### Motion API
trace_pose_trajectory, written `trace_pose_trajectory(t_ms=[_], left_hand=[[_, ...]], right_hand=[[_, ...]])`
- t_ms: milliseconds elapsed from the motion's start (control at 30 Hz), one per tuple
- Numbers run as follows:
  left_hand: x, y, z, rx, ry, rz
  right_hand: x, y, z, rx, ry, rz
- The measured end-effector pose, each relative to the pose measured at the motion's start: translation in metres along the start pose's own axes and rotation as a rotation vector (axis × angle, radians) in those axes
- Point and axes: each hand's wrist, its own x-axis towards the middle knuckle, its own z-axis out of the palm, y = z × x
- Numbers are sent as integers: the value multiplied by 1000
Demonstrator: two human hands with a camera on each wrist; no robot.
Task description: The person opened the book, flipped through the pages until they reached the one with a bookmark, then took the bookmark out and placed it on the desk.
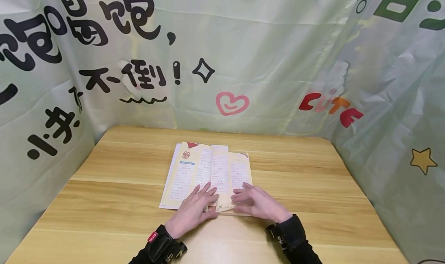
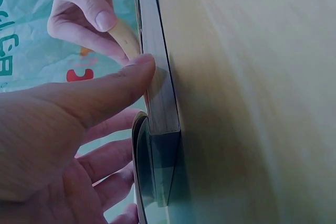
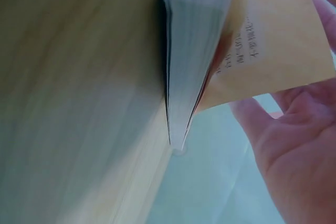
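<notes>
An open book [image 1: 187, 175] with printed pages lies on the wooden table, a red balloon drawing at its upper left. My left hand [image 1: 194, 210] rests spread over the lower middle of the book. In the left wrist view its thumb [image 2: 121, 80] touches the bottom edge of the page block [image 2: 160, 93]. My right hand [image 1: 257, 202] is at the lower right corner, holding a cream page [image 3: 283, 40] between thumb and fingers. That page stands lifted from the thick block in the right wrist view. A pale narrow strip [image 1: 220, 149] projects above the book's top edge.
The wooden table [image 1: 114, 194] extends around the book on all sides. Behind and beside it hangs a pale green printed cloth [image 1: 264, 63] with dark lettering, a pink heart and a star. A dark cable [image 1: 431, 261] shows at the bottom right corner.
</notes>
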Motion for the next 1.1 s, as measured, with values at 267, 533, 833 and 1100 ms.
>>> trace_pose_trajectory(t_ms=[267,533,833,1100], left_hand=[[0,0,0,-8,0,-8],[-1,0,0,-14,4,-7],[0,1,0,-14,7,-18],[0,4,2,-21,26,-34]], right_hand=[[2,1,-1,-70,87,-113],[6,3,-1,-88,210,-217],[9,5,3,-138,380,-287],[12,8,5,-177,534,-376]])
